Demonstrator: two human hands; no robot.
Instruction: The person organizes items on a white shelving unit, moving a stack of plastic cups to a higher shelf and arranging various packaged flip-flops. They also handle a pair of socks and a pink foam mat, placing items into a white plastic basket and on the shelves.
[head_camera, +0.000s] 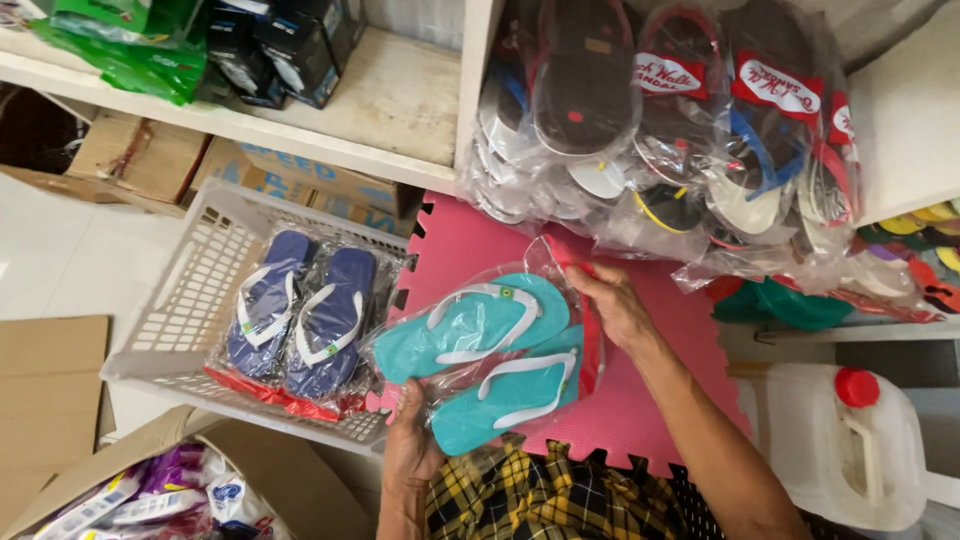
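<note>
I hold a clear plastic pack with a pair of teal flip-flops (487, 358) with white straps over a pink foam mat (470, 240). My left hand (410, 440) grips the pack's near end from below. My right hand (615, 300) pinches its far end beside the red header. Just to the left, a white plastic basket (175, 300) holds a bagged pair of navy flip-flops (300, 315) with white straps.
A white shelf above carries several bagged sandals (680, 130), dark boxes (280, 45) and green packets (130, 45). A white jug with a red cap (850, 440) stands at the right. Cardboard boxes (250, 480) with bagged goods sit at lower left.
</note>
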